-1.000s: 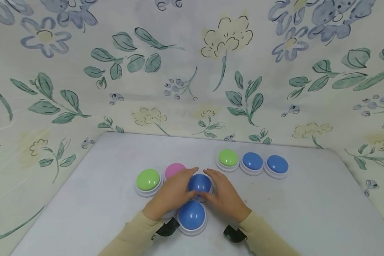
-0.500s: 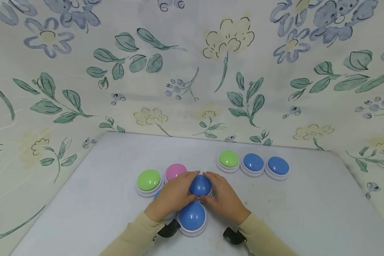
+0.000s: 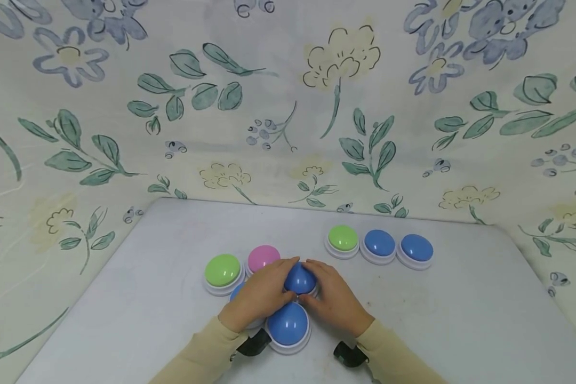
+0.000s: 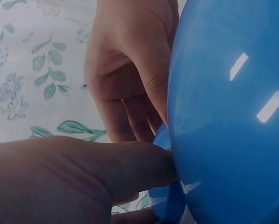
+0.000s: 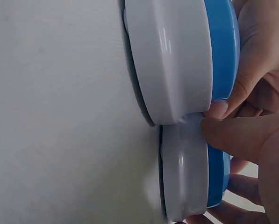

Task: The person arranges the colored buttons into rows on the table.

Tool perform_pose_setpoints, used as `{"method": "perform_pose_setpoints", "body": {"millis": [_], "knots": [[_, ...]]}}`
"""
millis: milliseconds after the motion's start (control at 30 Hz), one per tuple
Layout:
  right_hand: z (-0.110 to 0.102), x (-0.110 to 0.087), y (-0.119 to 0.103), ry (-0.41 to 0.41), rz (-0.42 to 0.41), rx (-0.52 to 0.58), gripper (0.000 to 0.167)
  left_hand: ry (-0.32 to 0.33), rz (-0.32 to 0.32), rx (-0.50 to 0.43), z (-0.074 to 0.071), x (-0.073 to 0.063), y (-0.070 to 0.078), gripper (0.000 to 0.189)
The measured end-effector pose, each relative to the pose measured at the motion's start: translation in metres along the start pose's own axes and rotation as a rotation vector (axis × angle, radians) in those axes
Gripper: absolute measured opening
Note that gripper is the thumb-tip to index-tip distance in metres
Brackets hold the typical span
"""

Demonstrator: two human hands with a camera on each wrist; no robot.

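Observation:
A blue dome push button (image 3: 300,279) with a white base sits between both hands. My left hand (image 3: 256,293) curves round its left side, and my right hand (image 3: 340,301) curves round its right side. The thumbs meet at its near edge, fingertips reaching over the far side. In the right wrist view its white base (image 5: 186,177) stands against the base of a nearer blue button (image 5: 176,56). That nearer button's dome (image 4: 232,93) fills the right of the left wrist view. Another blue button (image 3: 237,290) is mostly hidden under my left hand.
A pink button (image 3: 263,257) and a green button (image 3: 222,270) stand just beyond my left hand. Farther right are a green button (image 3: 343,238) and two blue buttons (image 3: 379,242) in a row. Patterned cloth (image 3: 269,149) rises behind the white table (image 3: 441,320).
Both hands have drawn slightly nearer and closed in round the blue button, mostly in the first half second. The blue button under my left hand now shows more.

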State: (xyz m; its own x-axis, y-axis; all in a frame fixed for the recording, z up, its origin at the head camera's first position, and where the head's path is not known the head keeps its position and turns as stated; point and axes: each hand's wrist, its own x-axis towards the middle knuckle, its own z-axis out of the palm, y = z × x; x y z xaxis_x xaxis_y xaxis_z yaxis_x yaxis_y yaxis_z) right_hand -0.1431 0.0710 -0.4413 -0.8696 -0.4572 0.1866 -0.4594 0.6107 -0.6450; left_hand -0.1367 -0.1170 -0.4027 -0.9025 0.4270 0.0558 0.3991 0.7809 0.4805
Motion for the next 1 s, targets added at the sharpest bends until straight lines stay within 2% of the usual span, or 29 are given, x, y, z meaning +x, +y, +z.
{"method": "perform_pose_setpoints", "body": {"millis": [500,1000], "knots": [[0.0033,0.0012,0.0019,0.015,0.025,0.024,0.064,0.005,0.005,0.016,0.0026,0.0013,-0.0010,0.064],[0.0011,0.0009,0.0003,0.045,-0.001,0.015,0.063,0.028,0.024,0.023,-0.0002,0.0007,0.0031,0.064]]}}
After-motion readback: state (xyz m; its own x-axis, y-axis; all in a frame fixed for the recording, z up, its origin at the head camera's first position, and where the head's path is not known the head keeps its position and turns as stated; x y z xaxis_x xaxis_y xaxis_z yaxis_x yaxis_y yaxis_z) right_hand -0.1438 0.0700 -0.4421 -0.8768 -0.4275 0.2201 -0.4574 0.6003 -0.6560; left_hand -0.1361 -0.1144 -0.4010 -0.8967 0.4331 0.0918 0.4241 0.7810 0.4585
